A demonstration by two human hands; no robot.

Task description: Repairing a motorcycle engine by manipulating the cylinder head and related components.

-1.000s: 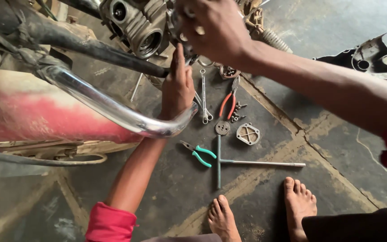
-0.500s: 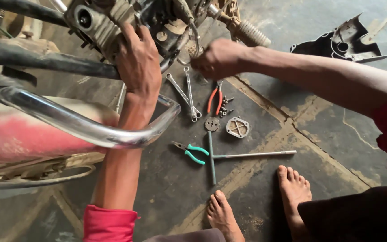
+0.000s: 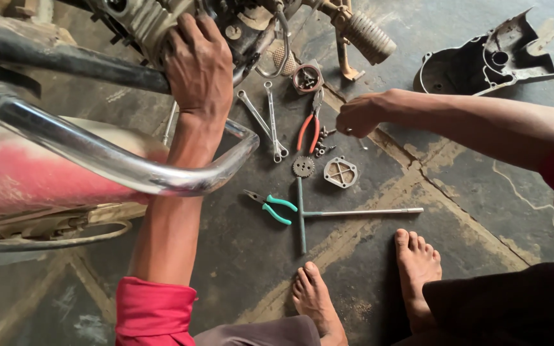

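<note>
Left hand (image 3: 199, 64): laid palm-down on the motorcycle engine (image 3: 155, 22), fingers spread and curled over the finned casing, gripping it. The forearm passes under the chrome grab rail (image 3: 117, 160) that curves across the red bodywork (image 3: 27, 173); a dark frame tube (image 3: 52, 61) runs just to the left of the hand.

Right hand (image 3: 359, 116): low over the concrete floor (image 3: 456, 186), fingers pinched closed on a small metal part; the part is too small to identify. Whether the hand touches the floor cannot be told.

Items around the right hand:
- Red-handled pliers (image 3: 309, 128), just to its left, lying flat, jaws pointing away from the person.
- A cluster of small bolts (image 3: 323, 150), just below the pliers' handles and near the hand.
- Two combination spanners (image 3: 265, 122), further left, lying crossed at their lower ends.
- A small toothed sprocket (image 3: 302, 166) and a square metal cover plate (image 3: 341, 172), side by side, nearer the person than the hand.
- A T-handle socket wrench (image 3: 328, 213), beyond those, toward the feet; green-handled pliers (image 3: 270, 208) lie just beside its long shaft.
- A round fitting (image 3: 307, 77), above the hand, near the engine.
- A ribbed footpeg (image 3: 368, 35), above the hand, on the machine.
- A removed engine side cover (image 3: 488, 57), well apart to the upper right, lying hollow side up.

Both bare feet (image 3: 367, 282) rest on the floor, below the tools.
</note>
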